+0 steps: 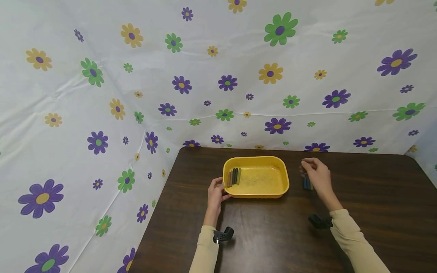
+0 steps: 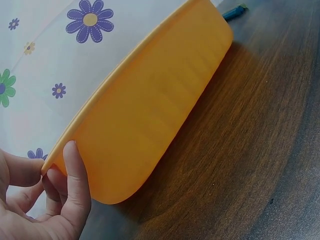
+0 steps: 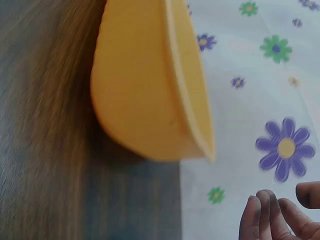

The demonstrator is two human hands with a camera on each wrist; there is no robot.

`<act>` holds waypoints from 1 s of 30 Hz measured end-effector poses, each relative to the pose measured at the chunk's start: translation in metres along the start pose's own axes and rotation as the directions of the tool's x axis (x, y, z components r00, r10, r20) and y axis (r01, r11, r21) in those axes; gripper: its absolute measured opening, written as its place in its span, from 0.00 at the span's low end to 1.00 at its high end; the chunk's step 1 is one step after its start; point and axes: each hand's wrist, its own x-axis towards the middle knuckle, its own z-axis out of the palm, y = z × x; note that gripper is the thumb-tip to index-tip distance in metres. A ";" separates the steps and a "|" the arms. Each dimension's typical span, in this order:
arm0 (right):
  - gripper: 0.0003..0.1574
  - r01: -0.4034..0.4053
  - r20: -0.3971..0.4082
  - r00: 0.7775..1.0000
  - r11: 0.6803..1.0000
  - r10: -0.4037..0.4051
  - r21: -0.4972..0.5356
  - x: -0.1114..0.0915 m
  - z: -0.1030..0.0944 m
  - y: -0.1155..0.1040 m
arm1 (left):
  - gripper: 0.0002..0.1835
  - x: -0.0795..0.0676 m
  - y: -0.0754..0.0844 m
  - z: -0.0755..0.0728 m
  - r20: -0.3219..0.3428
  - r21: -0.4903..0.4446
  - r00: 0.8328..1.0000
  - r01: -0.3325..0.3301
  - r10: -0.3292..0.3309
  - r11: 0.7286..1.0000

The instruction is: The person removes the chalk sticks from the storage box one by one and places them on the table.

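A yellow plastic tray (image 1: 256,158) stands on the dark wooden table (image 1: 368,197), with several crayons (image 1: 233,176) lying side by side at its left end. My left hand (image 1: 216,191) grips the tray's near left corner (image 2: 150,115), thumb (image 2: 75,175) on the rim and fingers behind it. My right hand (image 1: 315,172) hovers just right of the tray, over a few dark blue crayons (image 1: 307,184) on the table. In the right wrist view its fingertips (image 3: 265,215) and thumb stand apart with nothing between them, near the tray's outer wall (image 3: 140,85).
A white cloth printed with flowers (image 1: 225,83) walls in the table at the back and left. A blue crayon tip (image 2: 234,12) shows beyond the tray's far end. Black wrist mounts (image 1: 223,235) sit on both sleeves. Bare tabletop lies in front and to the right.
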 end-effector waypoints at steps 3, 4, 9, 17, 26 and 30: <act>0.28 -0.001 0.026 1.000 0.999 0.000 0.047 -0.002 0.004 -0.011 | 0.20 0.000 0.000 0.000 0.003 -0.005 1.000 0.001 -0.001 1.000; 0.27 -0.004 0.030 1.000 0.998 0.002 0.055 -0.002 0.005 -0.014 | 0.20 0.000 0.001 0.000 0.003 -0.006 1.000 0.003 -0.003 1.000; 0.26 -0.024 0.039 0.999 0.995 0.021 0.093 -0.004 0.012 -0.025 | 0.20 0.000 0.001 -0.001 0.004 0.002 1.000 0.000 0.000 1.000; 0.26 -0.048 0.075 0.996 0.989 0.038 0.139 -0.004 0.027 -0.033 | 0.21 0.000 0.000 -0.001 0.010 0.008 1.000 -0.002 0.002 1.000; 0.26 -0.063 0.137 0.990 0.980 0.038 0.186 -0.004 0.049 -0.038 | 0.20 0.000 0.001 -0.001 0.011 -0.008 1.000 0.005 -0.004 1.000; 0.26 -0.070 0.153 0.988 0.976 0.039 0.204 -0.003 0.060 -0.039 | 0.19 0.002 0.000 -0.001 0.004 -0.010 1.000 0.007 -0.007 1.000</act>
